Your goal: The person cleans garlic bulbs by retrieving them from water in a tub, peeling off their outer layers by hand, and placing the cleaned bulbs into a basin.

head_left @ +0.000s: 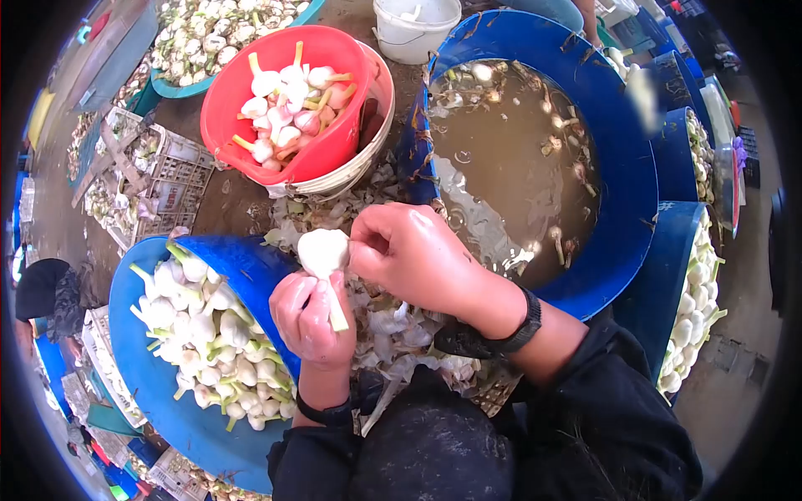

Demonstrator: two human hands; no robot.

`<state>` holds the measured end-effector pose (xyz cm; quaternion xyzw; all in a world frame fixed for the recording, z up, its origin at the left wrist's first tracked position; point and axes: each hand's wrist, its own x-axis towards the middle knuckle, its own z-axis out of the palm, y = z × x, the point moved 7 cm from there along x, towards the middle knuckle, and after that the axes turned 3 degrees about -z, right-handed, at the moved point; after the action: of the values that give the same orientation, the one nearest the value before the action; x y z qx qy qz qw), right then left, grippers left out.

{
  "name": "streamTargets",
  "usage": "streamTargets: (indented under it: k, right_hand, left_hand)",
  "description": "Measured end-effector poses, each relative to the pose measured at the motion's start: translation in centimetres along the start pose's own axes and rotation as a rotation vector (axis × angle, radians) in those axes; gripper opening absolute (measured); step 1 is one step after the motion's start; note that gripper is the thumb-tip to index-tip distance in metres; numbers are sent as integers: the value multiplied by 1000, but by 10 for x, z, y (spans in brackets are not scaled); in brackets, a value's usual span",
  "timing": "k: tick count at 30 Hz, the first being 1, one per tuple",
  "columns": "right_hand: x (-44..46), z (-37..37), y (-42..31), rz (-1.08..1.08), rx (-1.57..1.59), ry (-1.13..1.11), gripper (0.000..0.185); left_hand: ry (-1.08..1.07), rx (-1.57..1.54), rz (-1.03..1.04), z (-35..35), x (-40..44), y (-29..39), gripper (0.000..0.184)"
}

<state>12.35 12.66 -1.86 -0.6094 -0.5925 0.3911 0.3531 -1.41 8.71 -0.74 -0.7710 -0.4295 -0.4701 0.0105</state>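
A white garlic bulb [323, 252] with a short cut stem is held up in the middle. My left hand [311, 321] is closed around its stem, thumb along it. The curled fingers of my right hand [409, 250] pinch at the bulb's right side; whether loose skin is between the fingertips cannot be made out. Just left of my left hand, a blue tub [138, 367] is piled with white garlic bulbs [221, 334]. Loose garlic skins [393, 330] lie below and around my hands.
A red basin [219, 125] of pinkish garlic bulbs sits in a white bucket ahead. To the right stands a large blue tub [622, 200] of murky water with floating garlic. A white pail [416, 37], plastic crates [180, 179] and other garlic-filled tubs surround me. Another person [50, 292] is far left.
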Motion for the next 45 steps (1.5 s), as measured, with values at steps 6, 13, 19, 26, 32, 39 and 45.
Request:
streamTargets:
  k: [6,13,19,26,32,39,45]
  right_hand:
    - [-12,19,32,118,75,-79,16]
    - [-20,-38,54,79,-266,330,13]
    - [-18,15,3,-192,-229,-91,25]
    - [2,-42,81,118,103,78,17]
    - [-67,-88,286,240,-630,-631,54]
    - [-159,-74,378,489,-685,-752,41]
    - [-54,-99,180,491,986,416,19]
  left_hand:
    - [-17,-52,-163,-1,-4,-7,15]
    - [359,-1274,-1626,30,-63,-87,14]
    - [143,-1367,-1666,48,-66,-71,13]
    - [47,-1598,-1615,52,-36,-77,36]
    - [155,-1569,-1247,49,60,-80,61]
    - [-148,-1141,-1330,76,-12,-41,19]
    - [-695,-1041,-898,105,-15,4,58]
